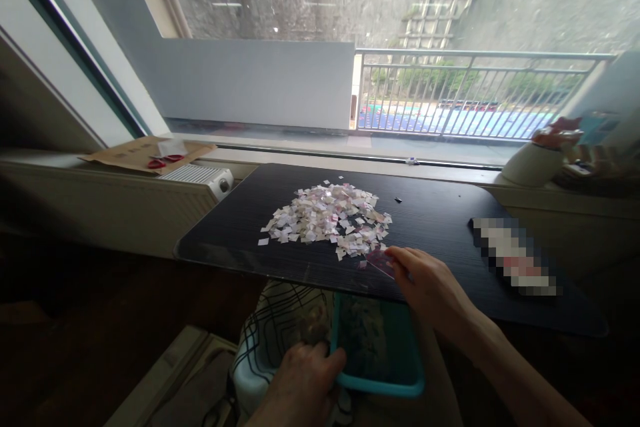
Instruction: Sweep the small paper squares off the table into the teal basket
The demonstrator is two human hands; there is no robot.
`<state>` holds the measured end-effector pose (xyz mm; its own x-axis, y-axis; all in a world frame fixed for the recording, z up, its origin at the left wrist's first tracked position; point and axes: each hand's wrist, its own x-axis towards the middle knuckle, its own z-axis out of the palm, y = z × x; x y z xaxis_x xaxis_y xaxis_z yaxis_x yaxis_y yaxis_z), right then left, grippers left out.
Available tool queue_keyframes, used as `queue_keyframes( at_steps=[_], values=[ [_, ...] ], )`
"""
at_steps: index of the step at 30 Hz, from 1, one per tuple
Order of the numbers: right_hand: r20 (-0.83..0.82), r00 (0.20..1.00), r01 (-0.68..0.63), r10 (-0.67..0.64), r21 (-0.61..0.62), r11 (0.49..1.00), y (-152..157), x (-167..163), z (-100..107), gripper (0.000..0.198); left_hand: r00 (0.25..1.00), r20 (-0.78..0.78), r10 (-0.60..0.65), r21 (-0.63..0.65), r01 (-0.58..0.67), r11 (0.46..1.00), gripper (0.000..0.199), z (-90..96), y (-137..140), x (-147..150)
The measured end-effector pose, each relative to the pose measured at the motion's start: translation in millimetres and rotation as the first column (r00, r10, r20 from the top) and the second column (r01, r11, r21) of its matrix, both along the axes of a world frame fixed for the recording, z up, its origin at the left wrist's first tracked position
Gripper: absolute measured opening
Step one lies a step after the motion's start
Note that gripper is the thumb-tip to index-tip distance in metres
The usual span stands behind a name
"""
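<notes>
Many small whitish and pinkish square pieces lie heaped on the dark table. At the heap's near right side, my right hand is closed on a thin, see-through pink plastic sheet. The sheet lies against the tabletop near its front edge, beside a few loose pieces. Below that edge, a teal plastic container sits at my lap with some pale pieces dimly visible inside. My left hand grips the container's left rim with its fingers closed.
A pixelated oblong object lies on the table's right side, and a small dark bit behind the heap. Red-handled scissors rest on brown paper at the left sill. A white jug-like vessel stands at the right sill.
</notes>
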<state>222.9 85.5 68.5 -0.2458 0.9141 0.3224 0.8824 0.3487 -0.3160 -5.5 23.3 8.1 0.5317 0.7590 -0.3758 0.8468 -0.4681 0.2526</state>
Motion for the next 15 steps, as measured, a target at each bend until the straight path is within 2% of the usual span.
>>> queue_keyframes(
  at_steps=[5,15],
  values=[
    [-0.003,1.0,0.018,-0.018,0.002,1.0,-1,2,3,0.029,1.0,0.013,-0.008,0.003,0.008,1.0,0.024,1.0,0,1],
    [-0.032,0.999,-0.038,0.036,-0.066,0.997,13,-21,-2,0.029,1.0,-0.007,0.008,0.04,-0.008,0.999,0.026,-0.2,-2,2]
  ],
)
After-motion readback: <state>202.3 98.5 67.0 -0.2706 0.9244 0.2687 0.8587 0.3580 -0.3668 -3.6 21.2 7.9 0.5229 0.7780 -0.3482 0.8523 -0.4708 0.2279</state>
